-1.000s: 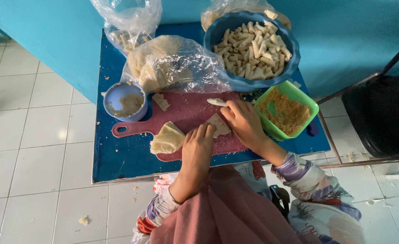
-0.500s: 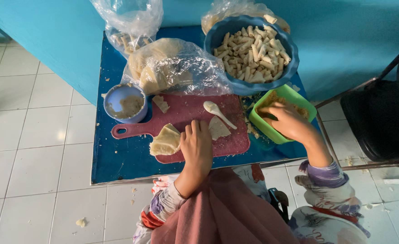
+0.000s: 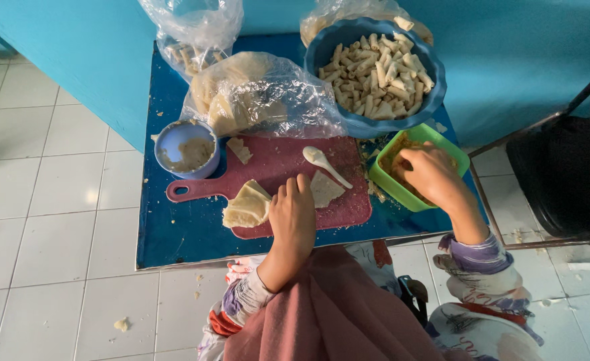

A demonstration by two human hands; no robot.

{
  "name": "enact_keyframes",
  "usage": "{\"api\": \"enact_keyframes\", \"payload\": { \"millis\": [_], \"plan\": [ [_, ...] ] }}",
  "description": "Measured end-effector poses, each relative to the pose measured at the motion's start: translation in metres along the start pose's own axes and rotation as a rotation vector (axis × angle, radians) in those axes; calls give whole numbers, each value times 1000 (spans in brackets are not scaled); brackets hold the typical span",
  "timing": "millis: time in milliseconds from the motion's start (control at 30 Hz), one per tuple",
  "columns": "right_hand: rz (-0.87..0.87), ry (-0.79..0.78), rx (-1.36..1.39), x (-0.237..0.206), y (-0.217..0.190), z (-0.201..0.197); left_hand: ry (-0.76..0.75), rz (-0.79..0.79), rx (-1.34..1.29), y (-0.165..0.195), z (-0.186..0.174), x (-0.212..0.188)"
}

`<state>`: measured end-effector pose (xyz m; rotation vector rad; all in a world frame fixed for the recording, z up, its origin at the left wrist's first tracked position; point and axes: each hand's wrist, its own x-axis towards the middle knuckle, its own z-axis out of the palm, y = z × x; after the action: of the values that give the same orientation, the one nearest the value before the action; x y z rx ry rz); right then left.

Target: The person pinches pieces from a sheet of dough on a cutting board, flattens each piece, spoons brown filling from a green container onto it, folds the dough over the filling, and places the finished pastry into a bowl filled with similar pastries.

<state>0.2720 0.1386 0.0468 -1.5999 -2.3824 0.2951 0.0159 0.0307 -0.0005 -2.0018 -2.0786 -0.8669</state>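
Note:
My left hand (image 3: pixel 293 212) rests on the dark red cutting board (image 3: pixel 275 167), fingers flat, between a stack of pale wrappers (image 3: pixel 247 207) and a single wrapper piece (image 3: pixel 324 188). My right hand (image 3: pixel 426 174) reaches into the green rectangular tub (image 3: pixel 454 152) of orange filling, fingers curled down into it; whether it grips any filling is hidden. A white spoon (image 3: pixel 324 163) lies on the board beside the single wrapper.
A small blue cup of paste (image 3: pixel 186 149) stands at the board's left. A big blue bowl of rolled pieces (image 3: pixel 374 70) and plastic bags of wrappers (image 3: pixel 261 97) fill the back of the blue table (image 3: pixel 174 237). A dark chair (image 3: pixel 562 167) stands to the right.
My right hand left the wrapper on the board and moved right into the green tub. My left hand stayed on the board. The spoon now lies uncovered.

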Motion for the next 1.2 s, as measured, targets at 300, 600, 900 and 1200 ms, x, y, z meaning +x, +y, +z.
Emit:
{"api": "enact_keyframes", "payload": {
  "millis": [300,600,900,1200],
  "plan": [
    [-365,248,71,-9,-70,-32,10,-46,-10,2,2,-1],
    [-441,74,290,-15,-120,51,-58,-19,-44,-3,0,-5],
    [-470,265,164,-24,-111,57,-159,-82,-169,-4,-6,0],
    [-290,357,-42,-33,-109,59,-167,-42,-135,-2,-8,0]
  ]
}}
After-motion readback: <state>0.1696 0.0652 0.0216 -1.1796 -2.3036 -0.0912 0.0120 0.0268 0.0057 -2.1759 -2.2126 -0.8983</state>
